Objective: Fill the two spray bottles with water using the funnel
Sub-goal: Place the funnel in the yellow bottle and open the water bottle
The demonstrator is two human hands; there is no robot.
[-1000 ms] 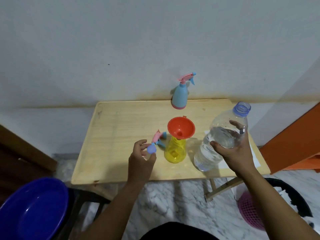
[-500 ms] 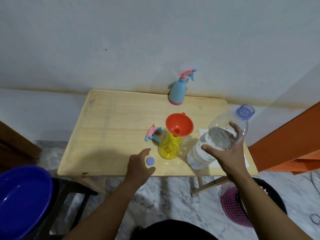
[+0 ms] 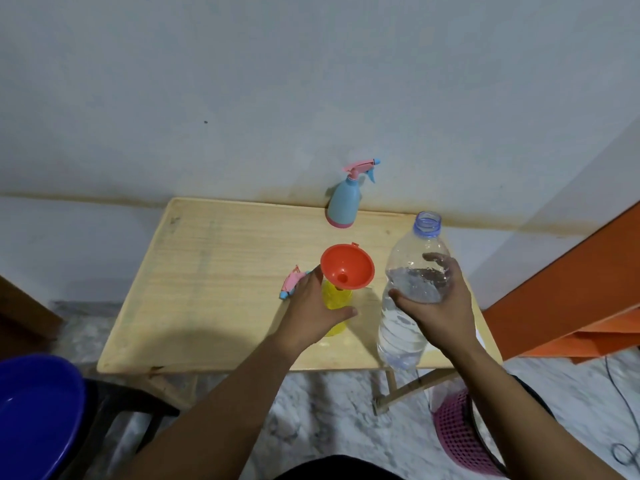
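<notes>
An orange funnel (image 3: 347,268) sits in the neck of a yellow spray bottle (image 3: 336,299) standing mid-table. My left hand (image 3: 313,308) wraps around that yellow bottle's body. Its pink and blue spray head (image 3: 292,282) lies on the table just left of my hand. My right hand (image 3: 438,306) grips a large clear water bottle (image 3: 408,282), uncapped, partly full, held upright above the table's right front. A blue spray bottle (image 3: 342,206) with its pink trigger head on stands at the table's back edge by the wall.
The wooden folding table (image 3: 214,271) stands against a white wall. A dark blue basin (image 3: 34,417) is at the lower left, a pink mesh basket (image 3: 460,434) on the marble floor at the lower right, and an orange panel (image 3: 571,292) at the right.
My left hand set down the small blue cap and moved right to grasp the yellow bottle. The water bottle rose more upright in my right hand.
</notes>
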